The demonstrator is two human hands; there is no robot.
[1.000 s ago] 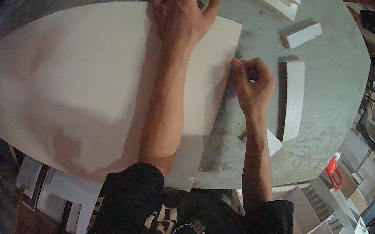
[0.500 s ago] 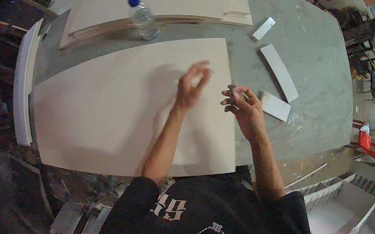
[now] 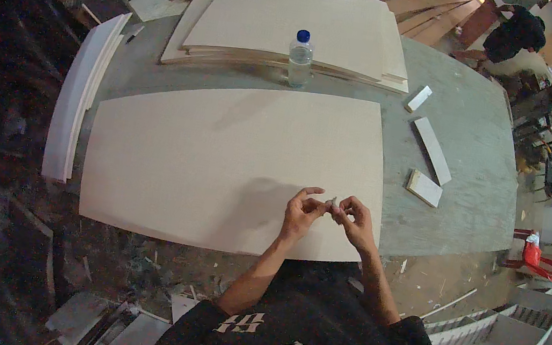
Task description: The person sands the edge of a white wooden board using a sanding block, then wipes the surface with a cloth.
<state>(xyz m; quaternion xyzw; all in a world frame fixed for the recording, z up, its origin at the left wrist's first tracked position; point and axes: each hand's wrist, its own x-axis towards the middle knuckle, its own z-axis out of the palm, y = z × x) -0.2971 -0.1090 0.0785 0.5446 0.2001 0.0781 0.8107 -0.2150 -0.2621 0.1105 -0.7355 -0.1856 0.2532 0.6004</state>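
Note:
Both hands meet over the near right part of a large cream board (image 3: pixel 186 160) lying flat on the table. Between their fingertips is a small crumpled greyish scrap (image 3: pixel 334 203), too small to tell its kind. My right hand (image 3: pixel 357 225) pinches it between thumb and fingers. From the other side my left hand (image 3: pixel 298 218) pinches at the same scrap, with its index finger raised. The shadow of my hands falls on the board to their left.
A capped clear bottle (image 3: pixel 300 63) stands by a stack of cream boards (image 3: pixel 290 23) at the table's far side. Several white blocks (image 3: pixel 432 151) lie on the green-grey tabletop (image 3: pixel 470 200) to the right. White panels (image 3: pixel 74 102) stand at the left edge. A person (image 3: pixel 514 36) is far right.
My hands were apart; now they have come together at the scrap that my right hand held. My view has shifted, showing more of the far side, including another person.

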